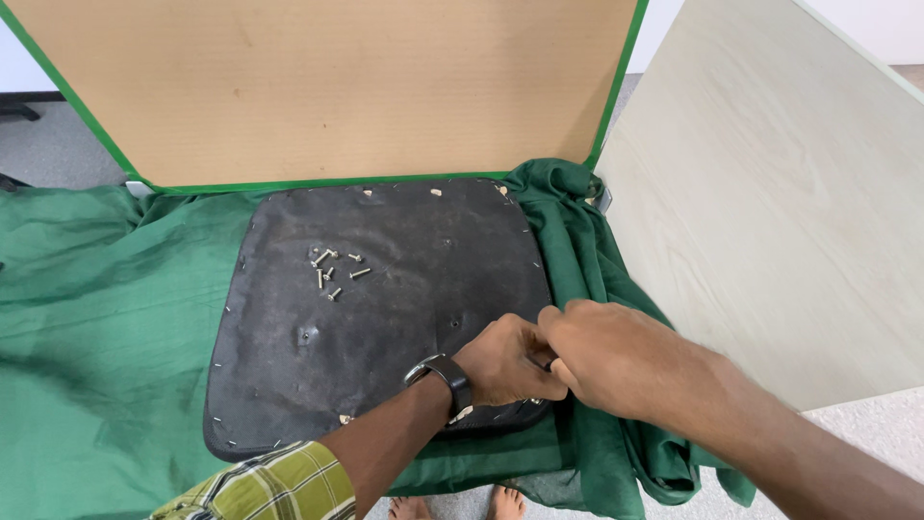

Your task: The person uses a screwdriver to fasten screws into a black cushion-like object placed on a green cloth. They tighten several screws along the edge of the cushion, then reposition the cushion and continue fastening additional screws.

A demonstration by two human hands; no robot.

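Your left hand (505, 361) and right hand (611, 356) meet at the black seat pad's (385, 308) near right edge, fingers curled on something too hidden to identify, loose screws (332, 270) waiting far left.

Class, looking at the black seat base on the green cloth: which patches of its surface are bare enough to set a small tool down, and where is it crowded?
The seat base is bare across its upper right and along its lower left edge. The loose screws take up the upper left. The left hand and right hand crowd the lower right corner. The green cloth to the left is free too.
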